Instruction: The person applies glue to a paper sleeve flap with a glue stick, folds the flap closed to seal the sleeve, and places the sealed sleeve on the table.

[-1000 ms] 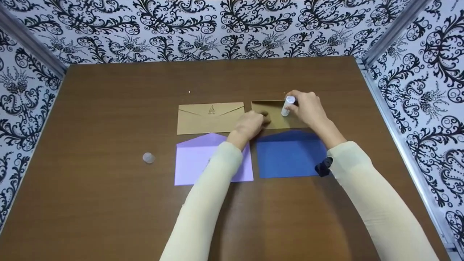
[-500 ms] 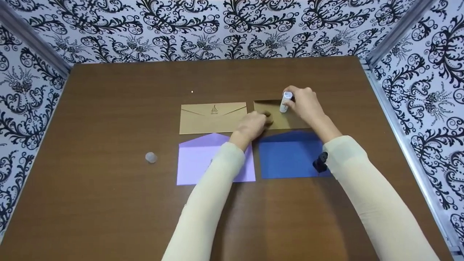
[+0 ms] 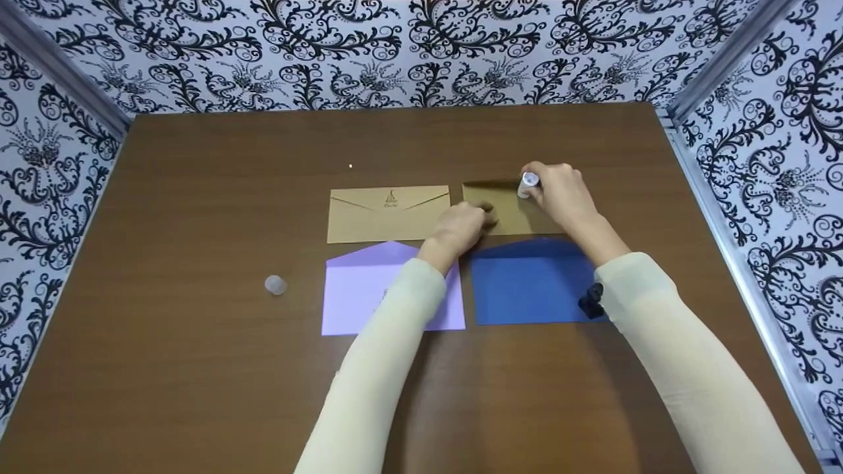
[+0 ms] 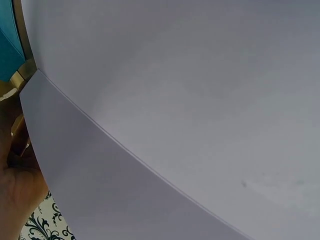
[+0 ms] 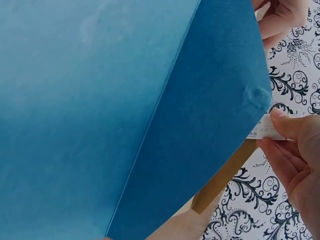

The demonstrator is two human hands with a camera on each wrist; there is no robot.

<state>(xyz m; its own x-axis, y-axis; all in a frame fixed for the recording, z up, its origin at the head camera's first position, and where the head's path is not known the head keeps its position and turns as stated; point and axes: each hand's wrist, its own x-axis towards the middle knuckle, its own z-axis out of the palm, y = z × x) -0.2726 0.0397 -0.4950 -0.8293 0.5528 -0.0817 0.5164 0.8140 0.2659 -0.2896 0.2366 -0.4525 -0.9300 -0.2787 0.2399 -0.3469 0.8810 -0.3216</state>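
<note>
Head view: four envelopes are laid out in two rows on the counter (image 3: 197,368). The right hand (image 3: 566,191) has its fingers closed around a white glue stick (image 3: 527,185), held over the far side of the right tan envelope (image 3: 520,222). The left hand (image 3: 460,225) is at that envelope's left end with fingers bent; whether they pinch or merely press it cannot be told. The left tan envelope (image 3: 382,220) lies with its flap (image 3: 390,199) folded down; it is judged finished, though the bond cannot be verified. The right tan envelope is judged to be at the gluing step, closure outstanding. On the near side, the lilac envelope (image 3: 355,296) and the blue envelope (image 3: 527,289) lie opened out, hence assessed as not closed. A loose translucent cap (image 3: 275,285) sits at left, well apart from the envelopes.

Left wrist view: the lilac envelope fills most of the frame, its crease unfolded. The left hand is cut by the edge; its grip cannot be confirmed.

Right wrist view: right fingers pinch the glue stick, partly hidden behind the blue envelope. A crinkled patch (image 5: 257,97) shows near that flap's tip, possibly adhesive; unconfirmed.
</note>
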